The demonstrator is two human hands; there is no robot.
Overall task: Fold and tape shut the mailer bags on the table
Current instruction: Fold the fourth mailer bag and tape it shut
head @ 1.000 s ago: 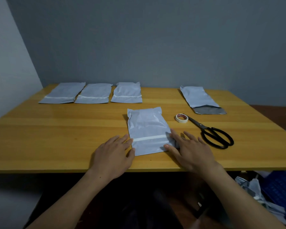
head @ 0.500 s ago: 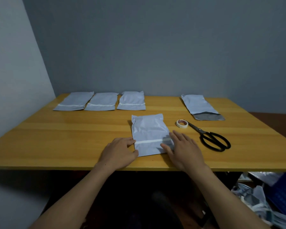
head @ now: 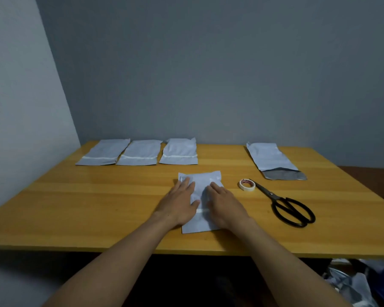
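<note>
Both hands have slid forward from the near corners onto the mailer bag (head: 201, 180) at centre frame: our left hand (head: 180, 202) and right hand (head: 224, 204) now lie flat on it, fingers straight, pressing down. With its tape strip (head: 201, 211) in place, we judge this bag finished and ready to join the three taped bags (head: 140, 151) at upper left. Only the unfolded bag (head: 271, 158) at upper right remains.

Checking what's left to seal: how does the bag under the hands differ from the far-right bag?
The bag under the hands is folded and carries a white tape strip; the far-right bag has no tape, its grey flap open. The left hand and right hand press flat on the first bag; the far-right bag lies untouched and looks longer. Both are pale mailers flat on the table.
</note>
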